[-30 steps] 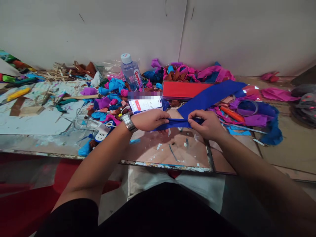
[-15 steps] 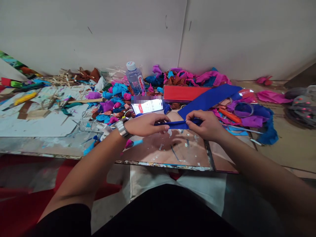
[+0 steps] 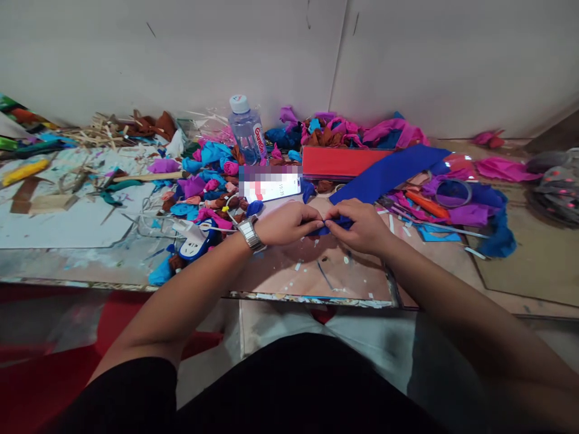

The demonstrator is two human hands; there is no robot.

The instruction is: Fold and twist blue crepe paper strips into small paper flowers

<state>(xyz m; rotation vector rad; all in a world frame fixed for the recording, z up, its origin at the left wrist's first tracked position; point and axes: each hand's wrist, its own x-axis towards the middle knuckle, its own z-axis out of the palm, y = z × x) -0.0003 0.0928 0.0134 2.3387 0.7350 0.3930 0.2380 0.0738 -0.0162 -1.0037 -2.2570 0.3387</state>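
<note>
Over the front of the table, my left hand [image 3: 289, 223] and my right hand [image 3: 359, 224] meet fingertip to fingertip. Both pinch a narrow, bunched strip of dark blue crepe paper [image 3: 320, 231], most of it hidden by the fingers. Just beyond my right hand lies a wide blue crepe paper piece [image 3: 389, 172], slanting up to the right across a red paper stack [image 3: 346, 161]. Whether it joins the strip in my fingers I cannot tell. A lit phone [image 3: 275, 188] leans behind my left hand.
A plastic bottle [image 3: 248, 135] stands at the back among crumpled coloured paper pieces [image 3: 208, 155]. On the left are a power strip [image 3: 198, 241], a white board [image 3: 67, 226] and a yellow cutter [image 3: 25, 173]. An orange-handled tool [image 3: 426, 205] and a tape roll [image 3: 453, 193] lie right.
My hands have come together, the left moving right, and the stretch of blue strip between them has shortened and bunched. The view has shifted slightly, showing the power strip more fully.
</note>
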